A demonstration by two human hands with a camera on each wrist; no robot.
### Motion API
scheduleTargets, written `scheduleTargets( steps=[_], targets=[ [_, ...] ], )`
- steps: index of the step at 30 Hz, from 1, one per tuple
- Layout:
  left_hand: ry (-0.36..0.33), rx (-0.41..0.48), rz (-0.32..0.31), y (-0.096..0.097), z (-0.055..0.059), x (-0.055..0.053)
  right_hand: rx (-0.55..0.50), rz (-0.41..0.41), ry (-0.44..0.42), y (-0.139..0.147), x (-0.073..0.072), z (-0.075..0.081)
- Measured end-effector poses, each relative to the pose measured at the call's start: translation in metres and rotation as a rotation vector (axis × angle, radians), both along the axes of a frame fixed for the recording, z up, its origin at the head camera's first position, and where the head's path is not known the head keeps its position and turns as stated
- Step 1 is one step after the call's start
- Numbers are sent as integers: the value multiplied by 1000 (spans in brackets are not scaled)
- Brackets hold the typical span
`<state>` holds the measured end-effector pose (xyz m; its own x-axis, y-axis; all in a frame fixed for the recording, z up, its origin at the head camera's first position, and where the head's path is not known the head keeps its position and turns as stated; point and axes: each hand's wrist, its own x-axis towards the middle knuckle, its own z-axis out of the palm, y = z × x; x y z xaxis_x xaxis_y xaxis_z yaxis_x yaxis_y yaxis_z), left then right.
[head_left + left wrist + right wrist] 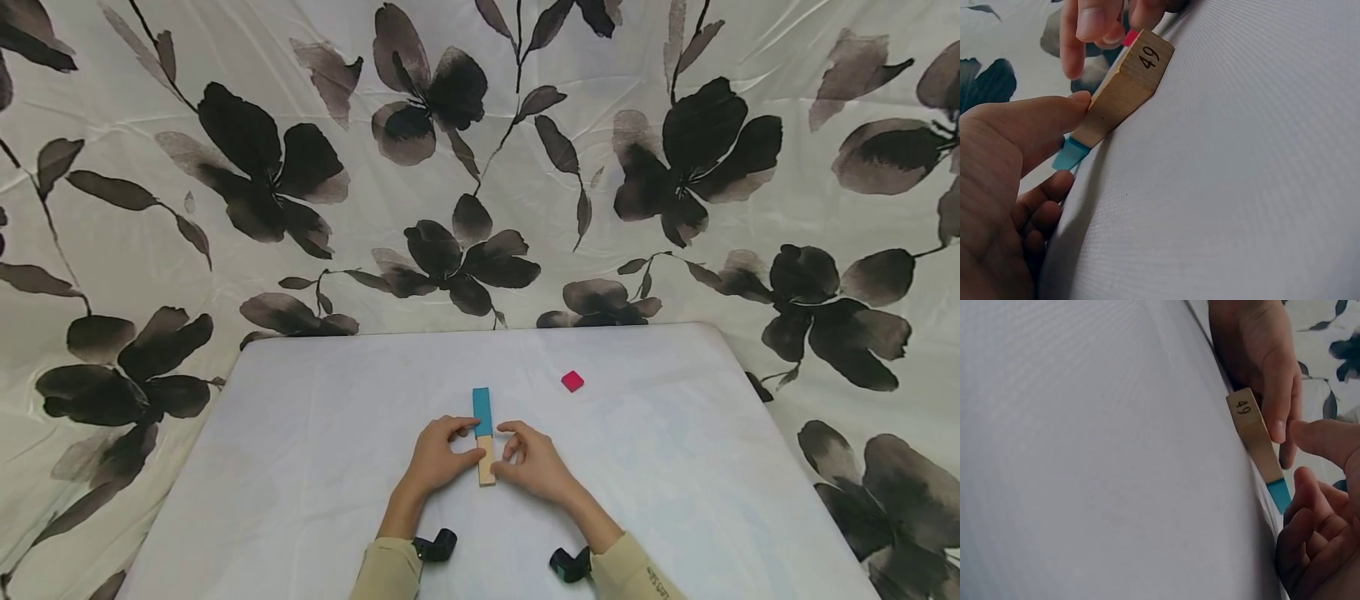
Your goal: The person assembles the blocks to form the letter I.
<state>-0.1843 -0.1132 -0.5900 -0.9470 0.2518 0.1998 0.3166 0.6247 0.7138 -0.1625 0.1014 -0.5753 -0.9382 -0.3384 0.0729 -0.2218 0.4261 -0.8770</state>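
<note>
Fingers look loose, nothing gripped: left hand touches the pale wooden rectangular block, right hand is just beside it, can't tell if touching. Blue rectangular block butts against its far end on the white tabletop; red square block sits farther off.

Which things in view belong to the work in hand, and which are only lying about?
Apparently in use:
- wooden block, touched by the left hand, right hand close by
- blue block, end to end with it

Apparently just lying about:
- red block, apart from the others
</note>
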Motion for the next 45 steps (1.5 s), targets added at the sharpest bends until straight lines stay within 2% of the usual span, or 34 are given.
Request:
scheduleTargets(
  steps=[9, 19, 29, 37, 45],
  targets=[
    [0, -15, 5, -1, 0, -1, -3, -131, -9, 9, -10, 7],
    [-12, -4, 0, -2, -2, 2, 22, -211, 41, 20, -19, 6],
    [-10, -8, -7, -3, -4, 3, 1, -276, 61, 32, -30, 9],
    [-19, 13, -8, -2, -2, 3, -15, -313, 62, 43, -39, 15],
    [0, -3, -5, -2, -1, 2, -13, -395, 96, 54, -47, 18]
  ],
)
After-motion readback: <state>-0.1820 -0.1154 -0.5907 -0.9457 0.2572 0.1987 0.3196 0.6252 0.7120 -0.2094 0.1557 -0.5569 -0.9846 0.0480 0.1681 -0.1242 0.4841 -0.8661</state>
